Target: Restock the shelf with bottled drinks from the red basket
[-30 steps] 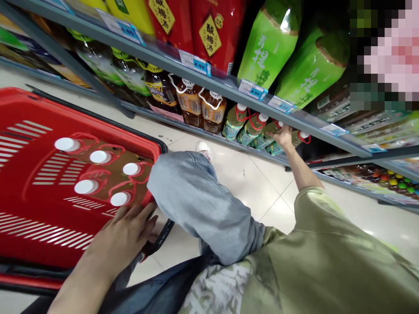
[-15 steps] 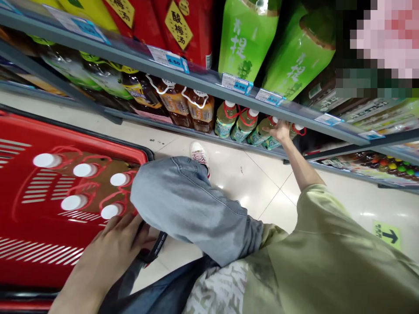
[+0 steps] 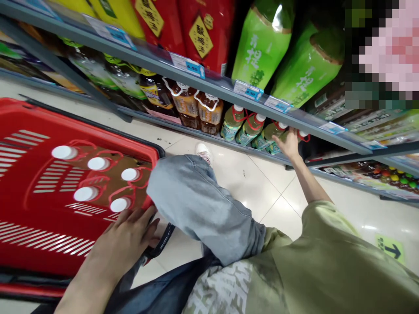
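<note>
The low shelf (image 3: 218, 138) bears white-capped, red-handled bottles (image 3: 233, 124) near the right grip (image 3: 290, 144) (thumb spread, hold unclear).

One head-worn view looks forward and steeply down, tilted sideways. The shelf (image 3: 216, 88) slants across the top; the red basket (image 3: 16, 187) crowds the left edge, close by.

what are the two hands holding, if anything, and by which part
The left hand holds the red basket by its rim. The right hand is at the red-handled bottles on the shelf; whether it grips one cannot be told.
</note>
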Demonstrator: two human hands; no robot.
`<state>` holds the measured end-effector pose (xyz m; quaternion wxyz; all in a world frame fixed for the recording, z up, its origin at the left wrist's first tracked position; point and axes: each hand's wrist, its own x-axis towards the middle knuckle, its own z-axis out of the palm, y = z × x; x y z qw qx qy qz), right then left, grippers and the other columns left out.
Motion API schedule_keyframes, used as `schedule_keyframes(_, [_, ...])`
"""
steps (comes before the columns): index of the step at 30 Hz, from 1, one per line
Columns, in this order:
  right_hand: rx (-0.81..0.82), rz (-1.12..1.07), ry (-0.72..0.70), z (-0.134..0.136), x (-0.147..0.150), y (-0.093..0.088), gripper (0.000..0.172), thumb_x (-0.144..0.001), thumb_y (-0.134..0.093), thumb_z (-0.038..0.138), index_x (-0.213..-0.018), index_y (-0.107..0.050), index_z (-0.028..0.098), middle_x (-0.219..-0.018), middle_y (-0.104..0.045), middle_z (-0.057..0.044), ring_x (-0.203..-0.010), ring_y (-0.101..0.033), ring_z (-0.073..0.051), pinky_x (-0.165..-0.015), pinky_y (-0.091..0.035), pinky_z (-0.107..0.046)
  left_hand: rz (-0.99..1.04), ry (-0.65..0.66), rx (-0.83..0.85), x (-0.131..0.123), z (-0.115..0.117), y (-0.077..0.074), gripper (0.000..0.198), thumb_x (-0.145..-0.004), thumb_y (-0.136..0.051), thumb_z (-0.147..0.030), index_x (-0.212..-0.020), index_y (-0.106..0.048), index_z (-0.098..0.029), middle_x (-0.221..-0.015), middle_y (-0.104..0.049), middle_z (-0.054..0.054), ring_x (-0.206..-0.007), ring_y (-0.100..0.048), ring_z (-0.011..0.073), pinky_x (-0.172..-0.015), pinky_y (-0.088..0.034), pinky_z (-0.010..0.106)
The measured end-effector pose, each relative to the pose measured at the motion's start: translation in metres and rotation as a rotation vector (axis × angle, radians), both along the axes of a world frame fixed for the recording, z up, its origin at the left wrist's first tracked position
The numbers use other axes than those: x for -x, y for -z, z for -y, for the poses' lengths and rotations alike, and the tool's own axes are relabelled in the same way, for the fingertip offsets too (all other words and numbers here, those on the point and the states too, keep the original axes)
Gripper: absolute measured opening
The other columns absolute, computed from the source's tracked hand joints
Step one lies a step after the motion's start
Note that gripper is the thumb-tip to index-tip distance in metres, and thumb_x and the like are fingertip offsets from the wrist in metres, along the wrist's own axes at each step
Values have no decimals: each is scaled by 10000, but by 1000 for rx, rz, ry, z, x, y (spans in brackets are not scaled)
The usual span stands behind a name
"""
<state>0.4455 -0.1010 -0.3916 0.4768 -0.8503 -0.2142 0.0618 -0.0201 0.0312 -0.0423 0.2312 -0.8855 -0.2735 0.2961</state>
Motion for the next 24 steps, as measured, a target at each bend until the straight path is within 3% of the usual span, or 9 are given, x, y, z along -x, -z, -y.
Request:
schedule_keyframes(2, [-96, -3, -2, 16, 27, -15, 769, -833, -629, 664, -1335, -552, 87, -1422, -584, -269, -1364, -549, -375, -1151, -448, -560, -26, -41, 64, -1, 3, -4, 376, -873, -548, -142, -1168, -762, -238, -1342, -719, 117, -1299, -643, 308, -1166, -457, 483])
schedule_keyframes(4, [-230, -97, -143, 28, 55, -37, 505, -883, -567, 603, -1137, -664, 177, -1159, -740, -172, -1105, -713, -327, -998, -573, -523, 49, -137, 99, -5, 5, -13, 398, -957, -473, -205, -1280, -705, -217, -1363, -702, 126, -1284, -657, 286, -1106, -509, 423])
schedule_keyframes(7, [-451, -88, -347, 34, 86, -90, 258, -931, -520, 453, -945, -707, 276, -1025, -780, -88, -977, -759, -291, -946, -610, -505, 145, -297, 82, -7, 5, -34, 461, -1045, -354, -313, -1424, -591, -201, -1383, -682, 129, -1191, -709, 261, -1005, -557, 360])
schedule_keyframes(11, [-648, 50, -559, 16, 115, -210, 320, -956, -395, 321, -773, -656, 292, -938, -757, -79, -1068, -744, -298, -993, -591, -544, 112, -443, -112, 4, -1, -60, 526, -1058, -310, -289, -1546, -443, -143, -1474, -601, 192, -1257, -674, 316, -1055, -530, 444])
schedule_keyframes(15, [-693, 392, -1074, -28, 163, -344, 327, -981, -404, 204, -1047, -720, 257, -1087, -763, -38, -1035, -731, -206, -978, -579, -376, 173, -535, -132, 15, -6, -63, 546, -1030, -365, -261, -1552, -418, -107, -1567, -484, 242, -1368, -593, 332, -1118, -490, 468])
schedule_keyframes(17, [-628, 603, -1303, -56, 198, -388, 294, -1023, -430, 212, -1160, -690, 216, -1158, -757, -52, -1069, -726, -212, -989, -559, -360, 184, -518, -119, 15, -8, -57, 581, -1000, -429, -237, -1568, -397, -117, -1606, -433, 229, -1463, -498, 315, -1187, -428, 443])
schedule_keyframes(20, [-353, 870, -1417, -94, 256, -409, 312, -1029, -457, 221, -1262, -649, 141, -1224, -737, -143, -1105, -729, -307, -909, -586, -429, 159, -478, -103, 13, -19, -44, 616, -926, -546, -184, -1536, -463, -176, -1592, -465, 178, -1482, -471, 295, -1197, -422, 411])
schedule_keyframes(22, [-103, 956, -1496, -109, 288, -400, 393, -1035, -446, 187, -1399, -577, 118, -1346, -688, -182, -1229, -687, -326, -964, -579, -463, 117, -462, -80, 13, -31, -36, 610, -851, -621, -123, -1455, -556, -173, -1521, -544, 171, -1438, -516, 291, -1166, -458, 390])
schedule_keyframes(24, [44, 960, -1540, -115, 311, -384, 387, -930, -635, 156, -1311, -656, 91, -1295, -711, -215, -1142, -729, -350, -920, -603, -477, 76, -433, -59, 14, -45, -29, 665, -787, -690, -93, -1436, -577, -180, -1508, -557, 158, -1433, -512, 295, -1176, -454, 389])
